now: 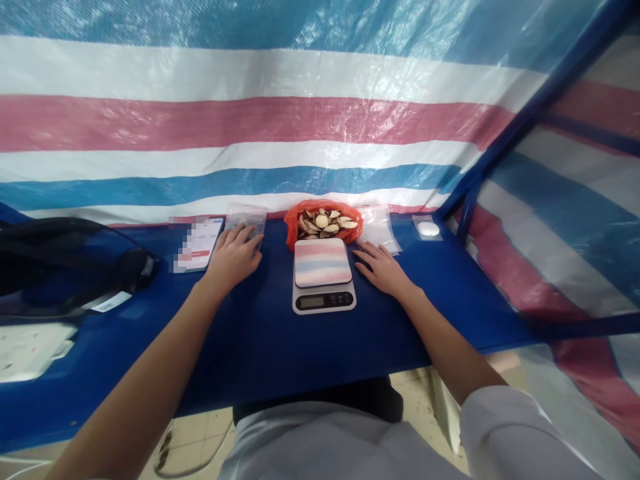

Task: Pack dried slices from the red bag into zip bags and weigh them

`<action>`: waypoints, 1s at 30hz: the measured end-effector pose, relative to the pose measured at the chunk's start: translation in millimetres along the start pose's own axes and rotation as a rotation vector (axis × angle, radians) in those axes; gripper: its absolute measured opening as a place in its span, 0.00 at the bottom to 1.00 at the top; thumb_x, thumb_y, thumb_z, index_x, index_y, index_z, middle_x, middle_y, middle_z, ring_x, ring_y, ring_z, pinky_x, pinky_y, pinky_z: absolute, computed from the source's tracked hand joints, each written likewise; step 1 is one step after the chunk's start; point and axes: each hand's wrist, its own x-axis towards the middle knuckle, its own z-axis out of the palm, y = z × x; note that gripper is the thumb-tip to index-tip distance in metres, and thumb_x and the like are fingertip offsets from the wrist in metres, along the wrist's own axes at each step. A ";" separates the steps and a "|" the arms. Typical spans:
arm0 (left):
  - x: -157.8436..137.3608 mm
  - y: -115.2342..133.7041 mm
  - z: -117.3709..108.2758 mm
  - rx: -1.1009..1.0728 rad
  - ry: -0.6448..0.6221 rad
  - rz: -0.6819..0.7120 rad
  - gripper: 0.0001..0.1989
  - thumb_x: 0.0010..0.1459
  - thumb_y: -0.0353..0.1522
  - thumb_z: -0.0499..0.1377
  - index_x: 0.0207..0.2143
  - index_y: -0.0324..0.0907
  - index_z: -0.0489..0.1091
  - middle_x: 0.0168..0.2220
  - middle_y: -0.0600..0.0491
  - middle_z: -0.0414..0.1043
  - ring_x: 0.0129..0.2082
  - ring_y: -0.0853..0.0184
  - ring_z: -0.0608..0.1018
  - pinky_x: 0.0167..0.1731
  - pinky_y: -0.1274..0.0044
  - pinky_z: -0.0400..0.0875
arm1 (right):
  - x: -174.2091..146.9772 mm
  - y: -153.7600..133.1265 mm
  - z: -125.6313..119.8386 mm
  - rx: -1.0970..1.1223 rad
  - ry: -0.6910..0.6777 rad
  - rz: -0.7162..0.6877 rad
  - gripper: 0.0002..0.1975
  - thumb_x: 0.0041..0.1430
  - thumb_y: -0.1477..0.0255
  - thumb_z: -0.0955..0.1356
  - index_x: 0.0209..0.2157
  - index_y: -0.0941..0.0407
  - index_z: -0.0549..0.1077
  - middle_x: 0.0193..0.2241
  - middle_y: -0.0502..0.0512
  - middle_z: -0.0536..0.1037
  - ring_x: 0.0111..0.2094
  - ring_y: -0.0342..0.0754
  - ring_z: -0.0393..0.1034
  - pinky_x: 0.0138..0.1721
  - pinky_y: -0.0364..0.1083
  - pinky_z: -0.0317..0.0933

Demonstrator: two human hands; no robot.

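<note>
My left hand [235,257] lies with its fingers spread, the fingertips over a clear plastic bag [255,215]. To its left is a phone [206,243] with a lit screen. My right hand [381,265] rests open on the table, just right of a digital kitchen scale [324,280] with a shiny top plate and a small display. Behind the scale sits a red plastic bag [289,230], its mouth open, full of dried slices [327,225] with pale faces and brown edges. Another clear plastic bag [381,223] lies beyond my right fingertips.
A small white round object [428,229] in clear wrap lies at the back right of the blue table [260,353]. Black headphones [135,267] and a white power strip [33,350] occupy the left side. A striped tarp [250,123] closes off the back; a blue frame post [500,143] stands right.
</note>
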 end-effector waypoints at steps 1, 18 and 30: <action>0.9 -4.5 1.9 0.014 -0.040 0.002 0.23 0.56 0.30 0.54 0.53 0.43 0.75 0.61 0.43 0.69 0.65 0.46 0.65 0.64 0.53 0.57 | 0.0 0.1 -0.1 0.000 -0.001 -0.001 0.21 0.71 0.65 0.60 0.60 0.55 0.71 0.65 0.60 0.66 0.67 0.59 0.59 0.66 0.62 0.54; 8.9 -16.3 -4.1 0.071 -0.147 0.026 0.22 0.61 0.26 0.48 0.49 0.46 0.77 0.54 0.44 0.76 0.57 0.48 0.74 0.53 0.58 0.67 | 0.5 -2.8 -5.1 -0.020 0.005 0.005 0.21 0.71 0.64 0.60 0.60 0.55 0.72 0.65 0.60 0.67 0.66 0.59 0.61 0.67 0.61 0.54; 12.1 -6.2 -14.3 -0.287 0.167 -0.058 0.18 0.62 0.30 0.49 0.47 0.39 0.76 0.47 0.46 0.79 0.50 0.57 0.79 0.54 0.67 0.72 | 4.1 -6.2 -20.7 -0.004 0.122 -0.025 0.18 0.70 0.66 0.62 0.55 0.53 0.75 0.61 0.57 0.72 0.63 0.56 0.66 0.64 0.56 0.62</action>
